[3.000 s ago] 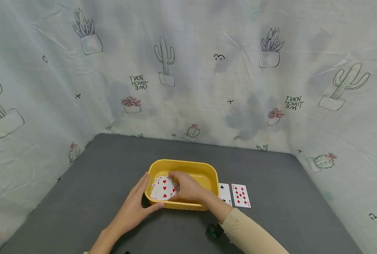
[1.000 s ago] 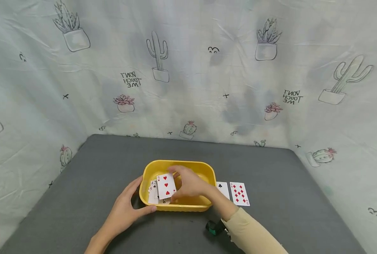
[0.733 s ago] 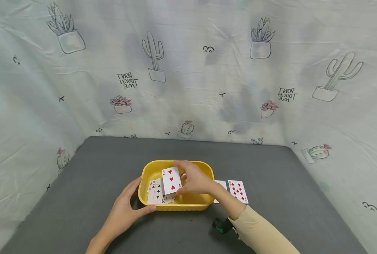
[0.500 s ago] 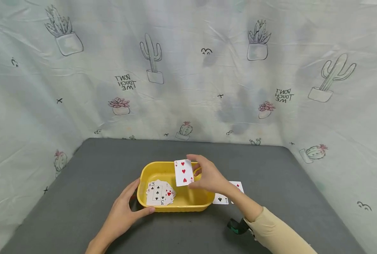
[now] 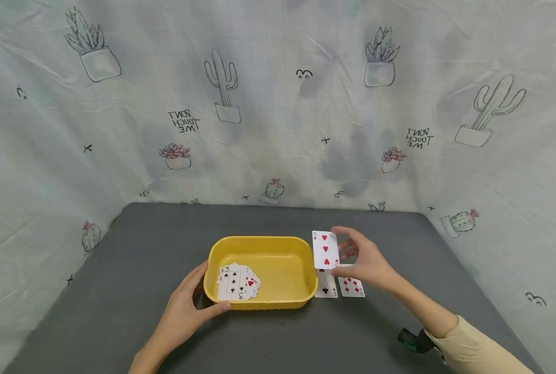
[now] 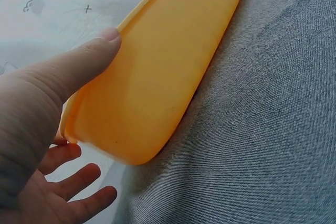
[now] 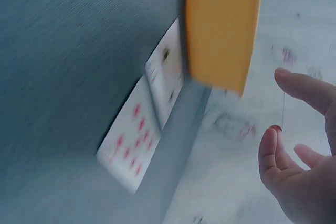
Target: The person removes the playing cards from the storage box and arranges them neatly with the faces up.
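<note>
Thumb against the near wall, at least one finger behind the left-hand rim: my left hand [image 5: 183, 310] pinched the corner of the yellow plastic tray [image 5: 282, 274], its other fingers spread loosely clear of the wall. Inside, toward the left end, lay an untidy pile of playing cards [image 5: 251, 283] with the three of clubs [image 5: 233, 284] uppermost; how many lay under it I could not tell. Just outside the right end, the two of clubs [image 5: 328, 286] rested face up on the grey cloth [image 5: 264, 337]. Above its far end hung the three of hearts [image 5: 326, 250], raised off the cloth. Close beside the two lay a diamonds card [image 5: 352, 287], partly behind my right hand [image 5: 369, 266], which pinched the hearts card at its right edge between thumb and fingertip. By my reckoning, two cards were laid out, one was in transit, and the pile remained.
</note>
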Available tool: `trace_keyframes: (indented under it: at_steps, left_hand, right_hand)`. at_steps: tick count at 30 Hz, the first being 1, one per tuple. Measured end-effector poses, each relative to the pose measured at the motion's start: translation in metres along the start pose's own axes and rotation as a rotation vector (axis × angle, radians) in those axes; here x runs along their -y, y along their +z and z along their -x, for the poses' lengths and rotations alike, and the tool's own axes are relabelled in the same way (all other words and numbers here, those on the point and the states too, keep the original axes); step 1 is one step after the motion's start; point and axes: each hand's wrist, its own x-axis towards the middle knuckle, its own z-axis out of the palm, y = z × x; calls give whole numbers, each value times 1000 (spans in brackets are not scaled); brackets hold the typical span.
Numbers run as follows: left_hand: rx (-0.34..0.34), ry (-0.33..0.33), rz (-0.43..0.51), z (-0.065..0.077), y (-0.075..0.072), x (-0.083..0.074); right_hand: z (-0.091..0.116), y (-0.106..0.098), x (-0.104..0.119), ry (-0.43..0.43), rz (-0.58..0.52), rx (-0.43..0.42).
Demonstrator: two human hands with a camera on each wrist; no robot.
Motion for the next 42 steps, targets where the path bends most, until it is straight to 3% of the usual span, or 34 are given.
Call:
trace_keyframes:
  at_steps: [5,16,24,32,42]
  left_hand:
    - [18,-21,-8,-1,2,-3]
    - [9,-36,-12,-2,0,-4]
    - [8,-44,-25,-2,2,-1]
    - [8,-38,-32,-3,2,0]
    - [7,-27,-31,-3,3,0]
  right_hand:
    - [13,-26,-22,59,-19,4]
    - [26,-67,-52,72,10,58]
    - [40,-77,-81,161,23,91]
    - [53,-84,-98,167,-18,175]
    - [59,-80,-118,146,35,248]
